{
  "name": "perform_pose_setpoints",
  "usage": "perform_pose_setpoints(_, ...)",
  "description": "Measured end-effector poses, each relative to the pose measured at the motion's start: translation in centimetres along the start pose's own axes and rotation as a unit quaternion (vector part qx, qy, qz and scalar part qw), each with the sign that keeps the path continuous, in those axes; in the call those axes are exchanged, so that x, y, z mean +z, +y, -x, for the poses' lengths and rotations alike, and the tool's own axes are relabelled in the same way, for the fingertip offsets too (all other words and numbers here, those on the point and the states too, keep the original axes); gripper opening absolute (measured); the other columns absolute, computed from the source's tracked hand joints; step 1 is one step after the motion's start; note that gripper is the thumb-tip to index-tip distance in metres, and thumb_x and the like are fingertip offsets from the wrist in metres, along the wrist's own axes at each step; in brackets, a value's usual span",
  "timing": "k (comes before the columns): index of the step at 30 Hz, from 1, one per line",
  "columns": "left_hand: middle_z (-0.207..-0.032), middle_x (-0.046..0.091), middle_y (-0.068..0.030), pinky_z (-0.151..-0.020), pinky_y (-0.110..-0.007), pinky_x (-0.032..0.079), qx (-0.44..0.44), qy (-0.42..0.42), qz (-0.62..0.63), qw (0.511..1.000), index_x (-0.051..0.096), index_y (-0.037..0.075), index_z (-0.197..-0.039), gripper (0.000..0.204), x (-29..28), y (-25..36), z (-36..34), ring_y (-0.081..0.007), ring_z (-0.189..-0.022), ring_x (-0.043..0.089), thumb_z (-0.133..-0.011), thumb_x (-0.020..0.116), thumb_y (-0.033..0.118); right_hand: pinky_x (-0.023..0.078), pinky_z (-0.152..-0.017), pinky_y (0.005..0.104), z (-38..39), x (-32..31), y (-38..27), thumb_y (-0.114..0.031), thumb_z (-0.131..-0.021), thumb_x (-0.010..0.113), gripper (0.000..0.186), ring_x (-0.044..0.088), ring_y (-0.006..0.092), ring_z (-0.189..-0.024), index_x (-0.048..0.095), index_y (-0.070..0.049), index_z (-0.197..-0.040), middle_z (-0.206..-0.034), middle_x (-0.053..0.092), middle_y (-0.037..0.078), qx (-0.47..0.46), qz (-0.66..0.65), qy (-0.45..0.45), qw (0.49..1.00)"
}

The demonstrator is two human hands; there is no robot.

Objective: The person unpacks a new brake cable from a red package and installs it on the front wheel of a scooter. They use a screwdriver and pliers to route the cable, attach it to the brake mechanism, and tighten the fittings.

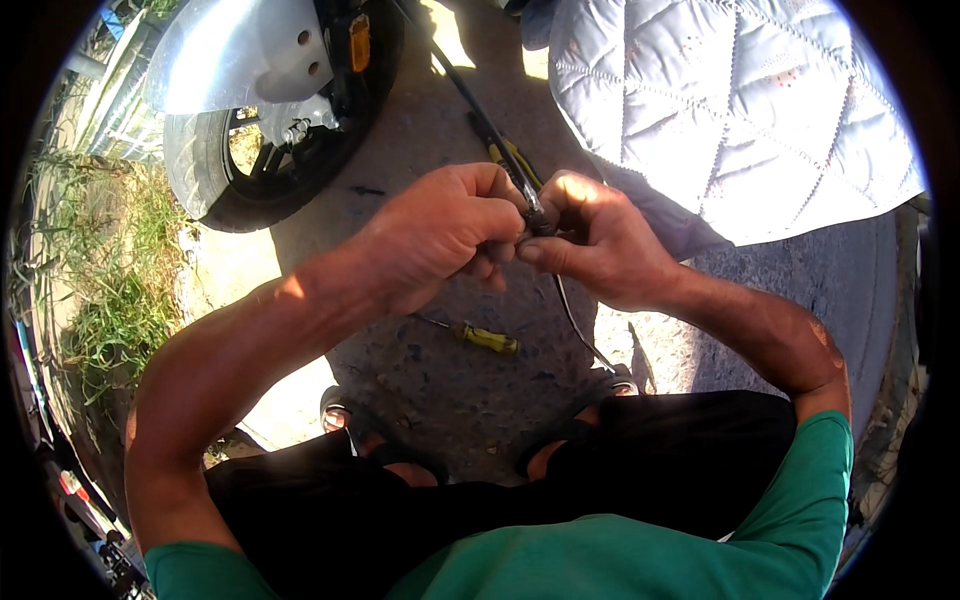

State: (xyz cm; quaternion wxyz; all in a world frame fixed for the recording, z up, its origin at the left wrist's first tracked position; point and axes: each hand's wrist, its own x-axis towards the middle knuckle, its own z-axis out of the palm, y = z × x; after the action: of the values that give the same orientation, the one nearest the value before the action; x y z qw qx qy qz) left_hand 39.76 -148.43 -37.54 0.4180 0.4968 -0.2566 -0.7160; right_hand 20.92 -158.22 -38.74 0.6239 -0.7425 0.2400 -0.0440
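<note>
A long black cable (462, 88) comes down from the top of the view to both hands. My left hand (450, 225), fingers curled, pinches it near a dark, ring-like fitting (538, 222). My right hand (605, 245) grips the same fitting from the other side, thumb and fingers pressed around it. Below the hands, a thinner line (572, 318) hangs toward my right foot. On the ground under my hands lies a yellow-handled screwdriver (487, 339). Behind the cable is a tool with yellow and black handles (522, 165), partly hidden; it looks like pliers.
A motorbike-type wheel (225, 195) with a pale fender (235, 60) stands at the upper left, beside grass (120, 270). A quilted silvery cover (740, 110) spreads at the upper right. A small dark piece (367, 190) lies near the wheel. My sandalled feet (400, 462) are below.
</note>
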Motion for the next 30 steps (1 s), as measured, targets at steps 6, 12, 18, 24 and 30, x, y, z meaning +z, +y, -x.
perform_pose_setpoints(6, -0.078, 0.058, -0.0044, -0.059, -0.025, 0.049, 0.011, -0.012, -0.014, 1.000, 0.054, 0.001, -0.094, 0.012, 0.1, -0.1, 0.0, -0.0099, -0.062, 0.055, -0.087, 0.060, 0.009, 0.048, -0.062, 0.0239, 0.1, 0.0, 0.6, -0.012, -0.090, 0.071, 0.021, 0.056, 0.0063, -0.072, 0.051, -0.005, -0.089, -0.079, 0.056, 0.001, -0.001, -0.103, -0.018, 0.994)
perform_pose_setpoints(12, -0.077, 0.059, -0.0021, -0.060, -0.021, 0.045, -0.003, 0.025, -0.072, 0.997, 0.060, 0.002, -0.101, 0.021, 0.3, 0.7, 1.4, -0.0083, -0.065, 0.058, -0.090, 0.065, 0.020, 0.046, -0.060, 0.0234, 0.3, -0.1, 1.1, -0.013, -0.089, 0.072, 0.024, 0.055, 0.0059, -0.070, 0.048, -0.007, -0.086, -0.077, 0.055, 0.001, -0.018, -0.115, -0.015, 0.993)
perform_pose_setpoints(18, -0.076, 0.059, -0.0007, -0.058, -0.020, 0.043, -0.009, 0.017, -0.092, 0.996, 0.063, 0.003, -0.098, 0.024, -0.3, 0.6, 1.4, -0.0081, -0.065, 0.057, -0.090, 0.068, 0.026, 0.044, -0.058, 0.0242, 0.3, 0.0, 0.4, -0.010, -0.087, 0.073, 0.024, 0.049, 0.0052, -0.068, 0.049, -0.007, -0.086, -0.079, 0.050, -0.001, -0.039, 0.011, 0.009, 0.999)
perform_pose_setpoints(24, -0.075, 0.057, 0.0001, -0.060, -0.021, 0.044, -0.023, -0.003, -0.050, 0.998, 0.060, 0.005, -0.092, 0.017, -0.4, 0.2, 1.0, -0.0081, -0.064, 0.054, -0.091, 0.066, 0.021, 0.045, -0.060, 0.0218, 0.6, 0.0, 0.4, -0.006, -0.087, 0.072, 0.021, 0.051, 0.0033, -0.071, 0.052, -0.006, -0.092, -0.083, 0.053, -0.001, -0.058, 0.075, 0.015, 0.995)
perform_pose_setpoints(30, -0.077, 0.057, -0.0006, -0.068, -0.026, 0.046, -0.007, -0.018, 0.040, 0.999, 0.057, 0.005, -0.093, 0.009, -0.3, -1.4, 0.5, -0.0093, -0.069, 0.054, -0.092, 0.061, 0.014, 0.046, -0.061, 0.0232, 0.8, 0.2, 0.1, -0.008, -0.087, 0.072, 0.021, 0.053, 0.0042, -0.073, 0.051, -0.005, -0.093, -0.084, 0.054, 0.000, -0.027, 0.072, 0.006, 0.997)
